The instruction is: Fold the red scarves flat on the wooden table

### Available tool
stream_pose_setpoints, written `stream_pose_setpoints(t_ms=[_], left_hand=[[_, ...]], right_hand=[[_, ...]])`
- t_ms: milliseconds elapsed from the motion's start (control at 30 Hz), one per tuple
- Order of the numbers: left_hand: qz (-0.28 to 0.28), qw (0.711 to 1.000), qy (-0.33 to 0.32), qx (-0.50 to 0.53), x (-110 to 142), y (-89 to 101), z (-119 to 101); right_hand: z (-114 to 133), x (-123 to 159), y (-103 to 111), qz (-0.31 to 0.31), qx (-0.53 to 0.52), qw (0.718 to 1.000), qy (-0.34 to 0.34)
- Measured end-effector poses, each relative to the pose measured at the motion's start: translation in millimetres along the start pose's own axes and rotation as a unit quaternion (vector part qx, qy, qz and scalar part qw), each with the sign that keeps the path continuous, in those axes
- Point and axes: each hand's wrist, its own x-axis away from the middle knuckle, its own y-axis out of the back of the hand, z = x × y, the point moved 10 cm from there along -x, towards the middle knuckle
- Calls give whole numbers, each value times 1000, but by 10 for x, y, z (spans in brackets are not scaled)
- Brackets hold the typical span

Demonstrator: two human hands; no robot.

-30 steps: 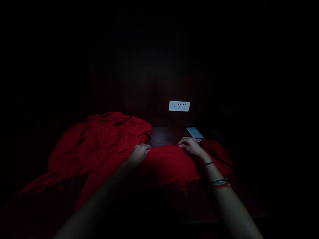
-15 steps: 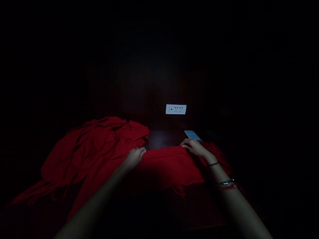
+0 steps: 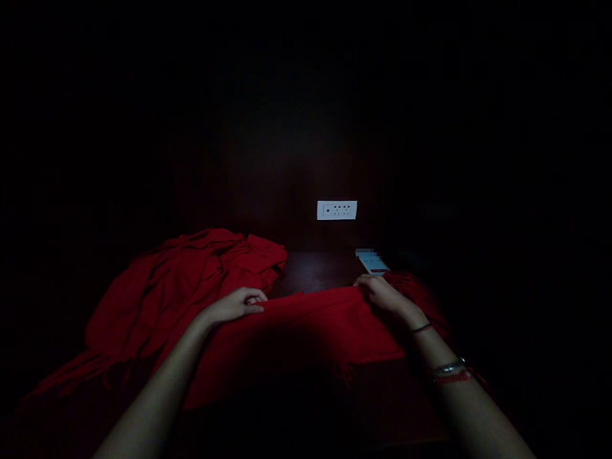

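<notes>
Right fingers [image 3: 367, 280] pinch the fringed red cloth [image 3: 329, 312] (smooth, partly shadowed); left fingers [image 3: 252, 293] touch it, grip unclear.

A dark reddish-brown wall [image 3: 282, 159] is faintly lit; a white rectangular socket plate [image 3: 337, 210] is mounted there. Below, a dark brown tabletop [image 3: 313, 271] is dimly lit; the surroundings are blackened.

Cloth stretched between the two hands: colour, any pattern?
Red cloth, no pattern visible, though the lower part is in shadow. Best seen in the head view.

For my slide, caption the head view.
Left hand and right hand at the edge of red cloth, white socket beyond.
</notes>
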Motion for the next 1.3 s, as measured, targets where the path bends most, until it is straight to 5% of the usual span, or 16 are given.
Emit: stream_pose_setpoints(t_ms=[233,500,633,867,1100,1300], left_hand=[[-38,997,-35,-62,3,93,-28],[-71,992,-55,-83,88,255,-167],[-75,993,-58,-75,106,283,-185],[-1,996,26,-85,224,295,186],[-26,997,15,-64,235,371,154],[14,992,120,-44,397,407,494]], right_hand=[[611,-274,-14,-17,-27,999,41],[1513,-1008,-725,109,-121,978,132],[1542,-1073,-863,135,-154,967,150],[1589,-989,-644,86,-140,973,160],[1620,-1028,-707,65,-95,985,131],[1631,-1001,-688,55,-55,985,154]])
